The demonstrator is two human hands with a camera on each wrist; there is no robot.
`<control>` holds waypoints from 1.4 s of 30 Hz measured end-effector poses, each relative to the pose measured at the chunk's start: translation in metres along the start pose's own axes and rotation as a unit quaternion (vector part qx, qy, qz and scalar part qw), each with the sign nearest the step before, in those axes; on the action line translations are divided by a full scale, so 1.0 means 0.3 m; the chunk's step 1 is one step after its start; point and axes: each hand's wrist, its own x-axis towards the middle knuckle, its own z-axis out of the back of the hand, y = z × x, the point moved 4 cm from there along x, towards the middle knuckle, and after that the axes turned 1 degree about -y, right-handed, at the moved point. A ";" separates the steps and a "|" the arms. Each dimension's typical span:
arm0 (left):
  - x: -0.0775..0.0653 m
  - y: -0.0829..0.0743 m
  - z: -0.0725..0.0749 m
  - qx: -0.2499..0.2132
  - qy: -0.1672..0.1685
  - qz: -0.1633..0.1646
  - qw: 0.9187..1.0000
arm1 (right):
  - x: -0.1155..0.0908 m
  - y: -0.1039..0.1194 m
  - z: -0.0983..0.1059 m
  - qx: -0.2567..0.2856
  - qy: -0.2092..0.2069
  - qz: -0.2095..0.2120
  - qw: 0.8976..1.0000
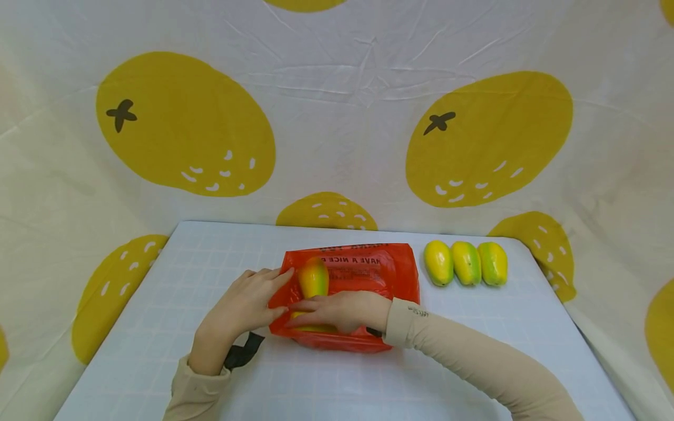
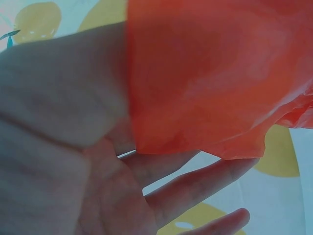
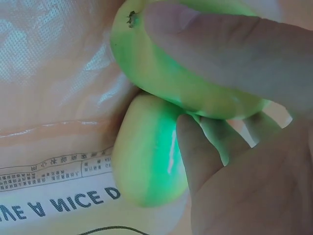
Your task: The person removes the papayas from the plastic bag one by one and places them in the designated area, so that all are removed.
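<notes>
A red plastic bag (image 1: 368,280) lies on the table with its mouth towards the left. My left hand (image 1: 244,304) is at that mouth, thumb and index finger spread against its edge. In the left wrist view, the other fingers (image 2: 195,191) stretch out straight, partly covered by the red plastic. Inside the bag my right hand (image 1: 337,310) holds a yellow-green mango (image 3: 146,63), thumb on one side and fingers on the other. A second mango (image 1: 313,278) lies beside it in the bag, close to the index fingertip.
Three more yellow-green mangoes (image 1: 466,263) sit in a row at the table's back right. The table (image 1: 158,292) has a pale checked cover. A cloth printed with big yellow fruit (image 1: 184,123) hangs behind and at both sides.
</notes>
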 end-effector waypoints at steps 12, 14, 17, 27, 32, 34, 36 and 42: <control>0.000 0.001 0.001 -0.007 0.005 0.006 1.000 | 0.004 0.000 -0.002 -0.010 -0.036 0.013 0.999; -0.001 0.002 0.002 -0.007 0.007 0.009 1.000 | 0.006 0.002 0.003 -0.016 -0.043 0.020 0.999; -0.001 0.004 0.003 -0.008 0.010 0.013 1.000 | 0.010 0.002 0.009 -0.017 -0.046 0.025 0.999; -0.005 0.003 0.009 -0.014 0.009 0.015 1.000 | 0.003 -0.010 0.023 -0.001 -0.046 0.017 0.999; -0.005 0.002 0.012 -0.012 -0.001 0.007 1.000 | -0.009 -0.016 0.033 0.006 -0.054 0.015 0.998; -0.005 0.002 0.011 -0.011 -0.003 0.006 1.000 | -0.015 -0.018 0.036 0.010 -0.054 0.010 0.998; -0.005 0.002 0.010 -0.011 -0.005 0.005 1.000 | -0.023 -0.021 0.039 0.017 -0.057 0.006 0.998; -0.007 0.001 0.011 -0.012 -0.003 0.007 1.000 | -0.055 -0.024 0.054 0.041 -0.067 -0.006 0.997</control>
